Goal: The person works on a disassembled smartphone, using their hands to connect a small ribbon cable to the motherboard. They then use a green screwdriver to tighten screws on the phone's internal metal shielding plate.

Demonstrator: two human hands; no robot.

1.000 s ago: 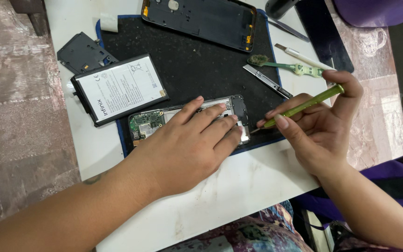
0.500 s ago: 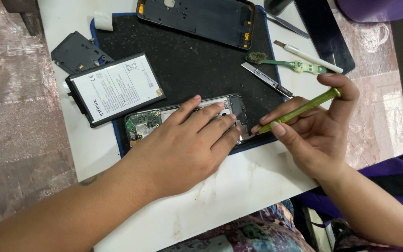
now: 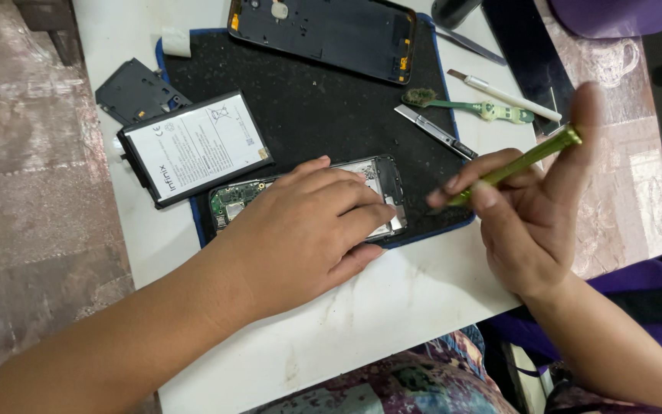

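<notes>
Left hand (image 3: pixel 308 230) lies flat, fingers spread, pinning the opened black phone body (image 3: pixel 381 184); right hand (image 3: pixel 530 207) pinches a slim green screwdriver (image 3: pixel 519 163), best lowered upright beyond the left fingertips.

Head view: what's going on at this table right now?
A person has an opened phone with its circuit board bare on a black mat. The left hand lies flat over it, while the right hand holds a green screwdriver lifted just clear. A removed battery and the back cover lie nearby.
</notes>
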